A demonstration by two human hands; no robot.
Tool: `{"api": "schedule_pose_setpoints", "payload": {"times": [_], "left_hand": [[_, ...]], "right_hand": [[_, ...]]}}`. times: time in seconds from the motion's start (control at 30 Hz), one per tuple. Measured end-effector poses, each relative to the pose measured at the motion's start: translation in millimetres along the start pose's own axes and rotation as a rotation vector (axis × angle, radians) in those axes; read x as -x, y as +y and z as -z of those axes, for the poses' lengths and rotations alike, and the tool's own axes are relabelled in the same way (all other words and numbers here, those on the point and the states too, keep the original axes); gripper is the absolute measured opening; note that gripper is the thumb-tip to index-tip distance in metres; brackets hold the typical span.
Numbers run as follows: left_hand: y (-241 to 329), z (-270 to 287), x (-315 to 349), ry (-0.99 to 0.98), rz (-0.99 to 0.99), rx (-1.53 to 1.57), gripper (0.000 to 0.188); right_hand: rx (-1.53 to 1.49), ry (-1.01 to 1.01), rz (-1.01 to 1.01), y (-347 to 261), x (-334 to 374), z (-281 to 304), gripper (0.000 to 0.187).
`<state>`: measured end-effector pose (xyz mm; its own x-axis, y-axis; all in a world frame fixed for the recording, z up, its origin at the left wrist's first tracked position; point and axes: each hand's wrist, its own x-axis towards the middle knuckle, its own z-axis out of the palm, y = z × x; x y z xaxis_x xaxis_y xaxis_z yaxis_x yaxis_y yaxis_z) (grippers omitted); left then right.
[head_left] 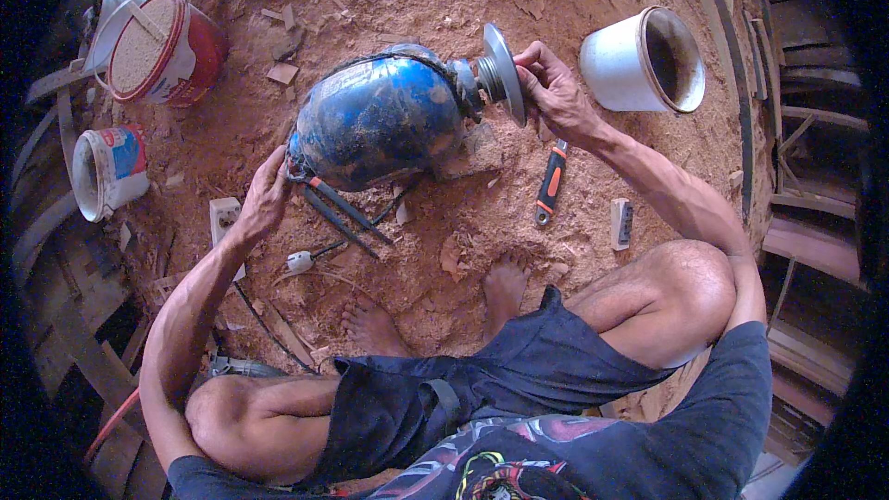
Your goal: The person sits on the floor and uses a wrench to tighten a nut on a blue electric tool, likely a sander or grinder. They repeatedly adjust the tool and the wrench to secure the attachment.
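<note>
A blue, dirt-smeared rounded motor (381, 120) lies on its side in the sawdust before me. At its right end, past a threaded shaft, is a round grey metal disc (503, 74). My right hand (556, 97) grips this disc from its right face; a bit of red shows at the fingers. My left hand (266, 193) is closed at the motor's left end, where the head of pliers (341, 204) with black and orange handles meets it. Whether these fingers hold the pliers or the motor is hidden. A cutter-like tool with an orange-black handle (551, 187) lies below my right hand.
A white bucket (611, 62) lies tipped at the right. A red bucket (199, 51) of sawdust and a smaller white tub (128, 167) stand left. A plug (299, 262), a socket block (222, 218) and a small block (621, 224) lie nearby. Curved wood pieces (820, 250) line the right.
</note>
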<state>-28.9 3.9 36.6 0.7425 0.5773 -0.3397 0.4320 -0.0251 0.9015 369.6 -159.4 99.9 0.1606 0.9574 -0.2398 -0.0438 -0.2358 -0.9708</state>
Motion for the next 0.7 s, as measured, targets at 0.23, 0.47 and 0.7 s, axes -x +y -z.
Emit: {"api": "schedule_pose_setpoints", "payload": {"times": [0.23, 0.47, 0.7], "left_hand": [[4, -9, 5, 0.163, -0.035, -0.143, 0.033], [-7, -9, 3, 0.147, 0.105, -0.011, 0.026], [2, -14, 4, 0.209, 0.009, -0.115, 0.022]], "right_hand": [[0.011, 0.093, 0.018, -6, 1, -4, 0.016], [0.149, 0.104, -0.072, -8, -1, -1, 0.021], [0.342, 0.192, 0.039, 0, -5, -3, 0.029]]}}
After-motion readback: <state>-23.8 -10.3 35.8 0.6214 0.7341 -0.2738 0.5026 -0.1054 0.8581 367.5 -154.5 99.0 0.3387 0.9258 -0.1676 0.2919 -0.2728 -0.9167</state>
